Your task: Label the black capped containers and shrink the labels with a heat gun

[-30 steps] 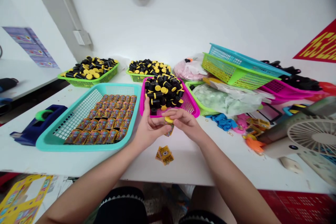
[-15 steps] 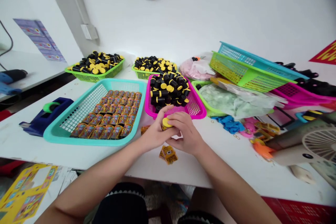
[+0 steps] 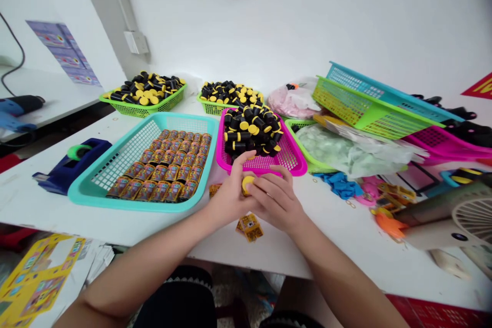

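Both my hands close around a small canister with a yellow cap [image 3: 248, 185], held above the table's front part. My left hand [image 3: 233, 195] grips it from the left, its index finger raised towards the pink basket. From the other side, the curled fingers of my right hand [image 3: 277, 196] press on it. Most of the canister's body is hidden by my fingers. Just below my hands lie a few yellow printed labels [image 3: 251, 228] on the white table. Another printed piece [image 3: 214, 190] shows partly behind my left wrist.
Beyond my hands stands a pink basket [image 3: 301, 166] heaped with black, yellow-capped canisters. Left of it, a turquoise basket [image 3: 82, 196] holds rows of label-wrapped canisters, beside a blue tape dispenser [image 3: 73, 166]. Stacked baskets [image 3: 346, 105], blue balloon-like pieces [image 3: 340, 185] and a fan [image 3: 476, 218] occupy the right.
The canister has tilted in my hands, so its yellow cap now faces more towards me. My right fingers have shifted over it. The whole view has moved slightly.
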`<state>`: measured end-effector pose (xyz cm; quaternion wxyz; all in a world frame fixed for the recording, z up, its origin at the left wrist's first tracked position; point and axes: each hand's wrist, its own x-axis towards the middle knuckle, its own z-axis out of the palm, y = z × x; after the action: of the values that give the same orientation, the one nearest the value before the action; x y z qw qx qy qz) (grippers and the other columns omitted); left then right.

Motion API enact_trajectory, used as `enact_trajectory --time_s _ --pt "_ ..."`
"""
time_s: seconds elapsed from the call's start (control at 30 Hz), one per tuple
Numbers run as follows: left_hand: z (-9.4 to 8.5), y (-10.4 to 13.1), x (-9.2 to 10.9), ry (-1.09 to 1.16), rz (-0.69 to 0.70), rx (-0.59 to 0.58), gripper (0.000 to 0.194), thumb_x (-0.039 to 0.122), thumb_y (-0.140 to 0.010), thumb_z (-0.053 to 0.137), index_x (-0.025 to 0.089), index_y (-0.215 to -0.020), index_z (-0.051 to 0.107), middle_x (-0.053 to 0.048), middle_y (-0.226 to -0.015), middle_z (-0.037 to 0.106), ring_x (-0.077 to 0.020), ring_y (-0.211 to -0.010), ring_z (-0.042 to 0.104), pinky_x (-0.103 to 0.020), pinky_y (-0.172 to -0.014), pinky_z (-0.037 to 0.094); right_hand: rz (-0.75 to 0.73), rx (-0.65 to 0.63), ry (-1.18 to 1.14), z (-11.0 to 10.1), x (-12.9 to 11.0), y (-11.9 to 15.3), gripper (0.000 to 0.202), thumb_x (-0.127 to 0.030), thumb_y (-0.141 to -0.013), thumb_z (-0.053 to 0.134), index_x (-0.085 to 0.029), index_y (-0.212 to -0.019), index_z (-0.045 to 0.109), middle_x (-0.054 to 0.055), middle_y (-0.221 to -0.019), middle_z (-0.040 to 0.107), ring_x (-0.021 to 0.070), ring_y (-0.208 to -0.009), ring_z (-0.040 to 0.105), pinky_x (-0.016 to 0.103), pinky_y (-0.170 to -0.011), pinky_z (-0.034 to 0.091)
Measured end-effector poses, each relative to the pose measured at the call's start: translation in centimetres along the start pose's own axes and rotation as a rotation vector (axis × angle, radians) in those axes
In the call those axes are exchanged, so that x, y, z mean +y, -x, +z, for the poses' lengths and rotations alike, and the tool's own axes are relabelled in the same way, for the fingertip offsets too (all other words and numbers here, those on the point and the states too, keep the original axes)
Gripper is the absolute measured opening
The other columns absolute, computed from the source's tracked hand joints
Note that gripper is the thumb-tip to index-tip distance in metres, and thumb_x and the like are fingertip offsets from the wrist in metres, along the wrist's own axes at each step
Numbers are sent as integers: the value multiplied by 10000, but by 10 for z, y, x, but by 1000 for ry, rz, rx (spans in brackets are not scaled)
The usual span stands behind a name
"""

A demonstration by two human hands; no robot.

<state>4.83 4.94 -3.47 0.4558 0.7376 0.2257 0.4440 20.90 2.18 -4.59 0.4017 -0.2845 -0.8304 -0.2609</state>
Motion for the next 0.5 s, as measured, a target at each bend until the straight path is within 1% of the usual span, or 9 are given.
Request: enact_trajectory --time_s 0.1,0.17,0.23,0.27,0.3,0.37,0.4,0.43,0.5 --pt "2 0 0 -91 52 102 706 92 -742 598 208 -1345 251 -19 -940 539 -131 -815 566 -255 -718 482 44 27 16 5 2 -1 427 -225 -796 702 -282 -1192 554 32 -991 627 194 -986 589 481 -1022 417" --pt "-2 5 11 -214 43 175 504 190 -782 642 208 -1222 395 -40 -998 568 -141 -869 586 -265 -755 496 111 108 27 5 6 -4 454 -269 -763 732 -314 -1175 545 44 -1032 589 212 -996 575 478 -969 452" --pt "-15 11 30 -392 29 201 284 301 -817 653 208 -1054 527 -31 -967 614 -141 -847 601 -258 -749 500 213 179 16 0 10 -7 448 -335 -739 747 -302 -1138 548 71 -1071 567 244 -1035 560 468 -907 480" --pt "-25 14 41 -485 32 204 237 346 -821 655 209 -994 567 -26 -954 639 -143 -838 609 -258 -748 501 243 148 -28 -4 11 -9 399 -340 -753 731 -280 -1108 558 76 -1052 580 241 -1019 569 438 -869 495" --pt "-37 15 53 -575 37 214 233 382 -817 659 212 -962 594 -20 -945 658 -146 -828 617 -258 -751 500 247 66 -93 -7 13 -11 308 -318 -786 696 -257 -1062 573 69 -997 607 218 -963 591 392 -823 506" --pt "-67 11 72 -738 7 265 275 426 -797 671 220 -971 618 -9 -933 681 -147 -787 627 -259 -745 499 177 -154 -206 -12 16 -14 78 -243 -855 606 -227 -931 606 27 -832 648 158 -793 611 306 -728 501" --pt "-84 4 78 -811 -39 279 293 441 -787 675 223 -976 624 -3 -911 688 -147 -762 630 -260 -738 496 142 -241 -221 -12 18 -14 46 -221 -875 571 -222 -873 617 14 -782 657 144 -748 608 289 -710 492" --pt "-102 -6 81 -870 -94 278 303 453 -779 677 224 -972 630 3 -876 692 -149 -740 633 -259 -728 493 138 -283 -198 -11 21 -13 91 -221 -888 551 -217 -840 628 14 -776 669 145 -753 611 289 -724 488" --pt "-136 -33 74 -933 -212 230 301 465 -767 675 221 -941 643 9 -790 695 -154 -701 641 -251 -691 486 258 -260 -67 -5 28 -10 144 -263 -905 531 -203 -888 660 54 -886 693 181 -878 620 322 -822 480"
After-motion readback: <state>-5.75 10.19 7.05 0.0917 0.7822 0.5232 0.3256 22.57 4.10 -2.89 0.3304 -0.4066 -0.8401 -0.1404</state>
